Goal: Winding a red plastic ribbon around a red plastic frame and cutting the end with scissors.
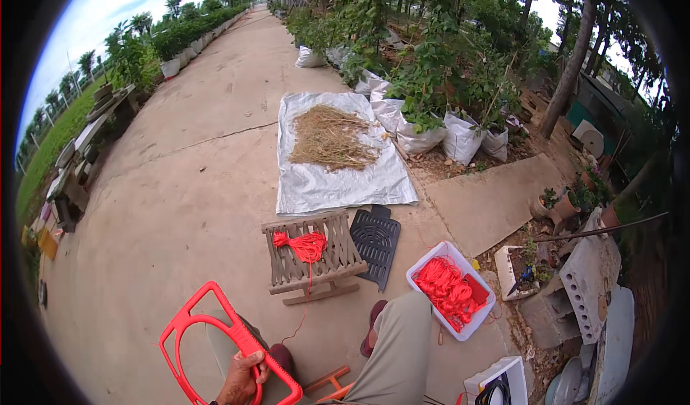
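Note:
My left hand (pixel 243 380) is closed round one bar of a red plastic frame (pixel 184 333) with a rounded inner opening and a ribbed edge. The frame is tilted above my left leg. Ahead of me, a bundle of red cord (pixel 305 247) lies on a low slatted wooden stool (pixel 284 268). One thin strand runs from the bundle down toward my left shoe (pixel 282 360). A white plastic basket (pixel 478 320) full of tangled red cord or netting (pixel 442 286) stands right of my right knee. My right hand is out of the picture.
A black slotted plastic panel (pixel 374 243) lies beside the stool. Beyond it, dried stalks (pixel 334 139) rest on a silver sheet (pixel 323 196). Planted white sacks (pixel 460 137) line the right side. A white box (pixel 503 376) with black cable stands at lower right, near concrete blocks (pixel 550 315).

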`<action>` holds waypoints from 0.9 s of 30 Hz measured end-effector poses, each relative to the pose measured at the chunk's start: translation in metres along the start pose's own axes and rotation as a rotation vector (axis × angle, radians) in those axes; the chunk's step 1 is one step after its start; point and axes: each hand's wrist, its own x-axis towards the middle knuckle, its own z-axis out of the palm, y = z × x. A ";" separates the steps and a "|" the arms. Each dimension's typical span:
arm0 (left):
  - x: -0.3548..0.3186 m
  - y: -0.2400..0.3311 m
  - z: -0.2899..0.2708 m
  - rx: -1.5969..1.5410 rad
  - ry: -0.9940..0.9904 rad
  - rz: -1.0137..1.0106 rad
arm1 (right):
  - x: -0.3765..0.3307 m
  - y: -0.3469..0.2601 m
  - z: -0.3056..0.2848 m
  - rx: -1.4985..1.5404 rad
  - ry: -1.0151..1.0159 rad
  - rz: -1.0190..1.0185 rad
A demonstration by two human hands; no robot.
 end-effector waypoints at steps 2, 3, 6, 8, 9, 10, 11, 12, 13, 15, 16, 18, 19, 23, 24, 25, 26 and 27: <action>-0.005 0.003 0.002 0.007 -0.010 0.008 | 0.021 -0.015 -0.004 -0.006 -0.004 -0.044; -0.008 0.003 0.004 0.015 0.012 0.015 | 0.029 -0.020 -0.004 -0.007 -0.009 -0.058; -0.013 0.004 0.008 0.011 0.013 0.033 | 0.047 -0.032 -0.005 -0.019 -0.019 -0.092; -0.016 0.006 0.007 0.010 -0.002 0.051 | 0.055 -0.036 -0.005 -0.024 -0.024 -0.103; -0.018 0.007 0.006 0.009 0.018 0.050 | 0.058 -0.037 -0.005 -0.029 -0.028 -0.105; -0.019 0.007 0.006 0.008 0.037 0.044 | 0.060 -0.038 -0.005 -0.032 -0.030 -0.105; -0.021 0.008 0.005 0.001 0.033 0.046 | 0.062 -0.038 -0.006 -0.036 -0.030 -0.105; -0.022 0.008 0.004 -0.009 0.030 0.049 | 0.062 -0.038 -0.006 -0.041 -0.031 -0.106; -0.022 0.009 0.003 -0.019 0.026 0.052 | 0.063 -0.038 -0.006 -0.043 -0.029 -0.104; -0.024 0.008 0.002 -0.032 0.028 0.061 | 0.062 -0.037 -0.007 -0.047 -0.032 -0.094; -0.025 0.008 0.001 -0.038 0.032 0.067 | 0.060 -0.036 -0.008 -0.051 -0.030 -0.089; -0.026 0.007 0.000 -0.053 0.033 0.064 | 0.057 -0.032 -0.008 -0.055 -0.029 -0.078; -0.026 0.007 -0.001 -0.061 0.036 0.064 | 0.054 -0.029 -0.009 -0.055 -0.025 -0.070; -0.018 0.002 -0.006 -0.059 0.001 0.042 | 0.039 -0.016 -0.009 -0.050 -0.001 -0.033; -0.017 0.001 -0.008 -0.079 -0.010 0.056 | 0.035 -0.012 -0.008 -0.049 0.004 -0.019; -0.015 -0.001 -0.009 -0.100 -0.019 0.072 | 0.030 -0.009 -0.008 -0.047 0.010 -0.006; -0.013 -0.002 -0.011 -0.084 -0.003 0.075 | 0.026 -0.005 -0.007 -0.046 0.018 0.003; -0.012 -0.003 -0.013 -0.078 -0.014 0.069 | 0.022 -0.002 -0.006 -0.043 0.022 0.015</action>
